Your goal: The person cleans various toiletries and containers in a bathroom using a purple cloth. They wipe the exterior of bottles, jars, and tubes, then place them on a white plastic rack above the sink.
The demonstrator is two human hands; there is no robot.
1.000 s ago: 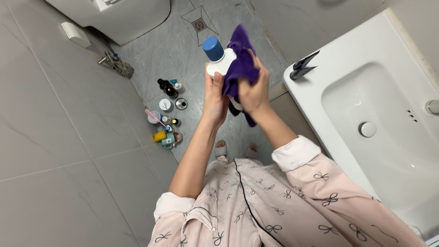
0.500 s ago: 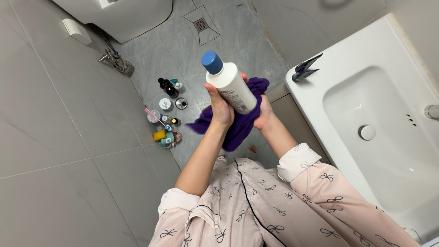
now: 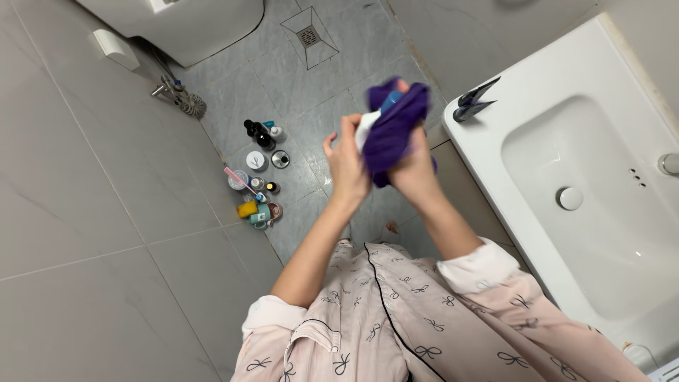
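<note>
Up in the air above the grey tiled floor (image 3: 311,78), both hands meet around a white bottle (image 3: 363,131) with a blue cap (image 3: 390,101). The left hand (image 3: 346,164) grips the bottle's body from the left side, its fingers curled round it with one finger lifted clear. The right hand (image 3: 414,173) is closed on a purple cloth (image 3: 392,134), pressing it over the bottle so that the cloth covers most of the body and wraps up around the cap; only a strip of white and a bit of blue show, and the cloth is blurred. The bottle tilts, cap end away from the person. Both forearms rise from pink sleeves (image 3: 477,265) patterned with small dark bows. To the right, just beside the hands, stands a white sink (image 3: 537,85) with a round drain (image 3: 568,199), and a dark clip-like thing (image 3: 472,103) lies on its near-left corner. Down on the floor, well to the left of the hands, a cluster of small jars and bottles (image 3: 258,170) sits along the edge where the floor meets the wall, with a toilet brush (image 3: 182,101) farther along that edge and a square floor drain (image 3: 309,35) near the top of the view. A white toilet (image 3: 191,25) fills the top-left corner.
</note>
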